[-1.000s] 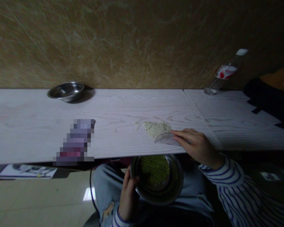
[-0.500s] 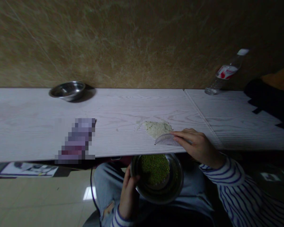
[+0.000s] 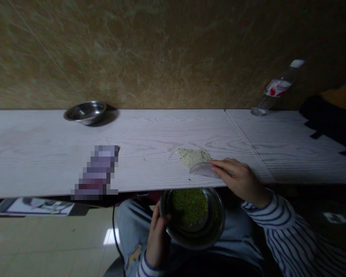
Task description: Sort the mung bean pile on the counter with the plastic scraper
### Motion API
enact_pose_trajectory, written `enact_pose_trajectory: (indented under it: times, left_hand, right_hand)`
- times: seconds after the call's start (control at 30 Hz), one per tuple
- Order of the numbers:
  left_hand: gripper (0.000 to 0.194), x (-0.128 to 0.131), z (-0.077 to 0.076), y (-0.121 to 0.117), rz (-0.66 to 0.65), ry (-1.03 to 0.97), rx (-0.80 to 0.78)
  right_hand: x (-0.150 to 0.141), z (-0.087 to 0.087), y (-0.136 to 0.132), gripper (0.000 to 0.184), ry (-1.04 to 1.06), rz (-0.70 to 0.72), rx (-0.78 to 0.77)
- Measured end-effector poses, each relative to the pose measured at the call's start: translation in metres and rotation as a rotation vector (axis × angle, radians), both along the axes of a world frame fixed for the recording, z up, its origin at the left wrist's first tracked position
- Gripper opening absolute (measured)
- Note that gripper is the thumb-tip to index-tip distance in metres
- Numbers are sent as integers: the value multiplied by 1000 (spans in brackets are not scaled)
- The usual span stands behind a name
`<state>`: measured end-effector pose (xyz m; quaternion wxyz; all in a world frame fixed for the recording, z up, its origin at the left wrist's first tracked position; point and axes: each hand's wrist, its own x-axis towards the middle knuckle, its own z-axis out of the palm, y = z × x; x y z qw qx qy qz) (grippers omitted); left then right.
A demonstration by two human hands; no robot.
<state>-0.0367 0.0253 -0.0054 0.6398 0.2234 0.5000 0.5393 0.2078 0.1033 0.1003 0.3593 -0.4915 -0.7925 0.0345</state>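
Observation:
My left hand (image 3: 159,236) grips the left rim of a steel bowl (image 3: 216,227), which is held over my lap just below the table edge. Green mung beans (image 3: 188,206) lie inside it, with a few pale grains among them. Between thumb and fingers, my right hand (image 3: 240,177) pinches a clear half-round protractor (image 3: 203,169). The protractor lies at the near side of a small heap of white rice grains (image 3: 193,156) on the table. Some dark or green specks are mixed into the heap.
A second steel bowl (image 3: 86,113) stands at the back left by the wall. A blurred-out flat purple item (image 3: 99,169) lies at the left front. At the back right are a plastic bottle (image 3: 276,88) and a dark bag or cloth (image 3: 323,119). The white table (image 3: 150,134) has a seam on the right.
The view has shifted slightly. Both hands keep their grips, and the protractor and rice heap stay almost where they were. A dark speck lies slightly nearer the table's front edge.

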Motion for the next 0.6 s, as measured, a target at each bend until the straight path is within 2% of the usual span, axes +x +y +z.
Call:
enact_pose_trajectory:
  times: [0.17,0.43,0.6]
  left_hand:
    - [54,1,1,1,-3,-29,-3]
    - [52,0,-3,0,-24,-37,2]
    - [49,2,-1,-1,-21,-70,-9]
  right_hand:
    - [0,-1,-3,22,1,13,-14]
    - [28,-3,-8,20,35,-188,-21]
    - [34,-3,-7,21,65,-251,-23]
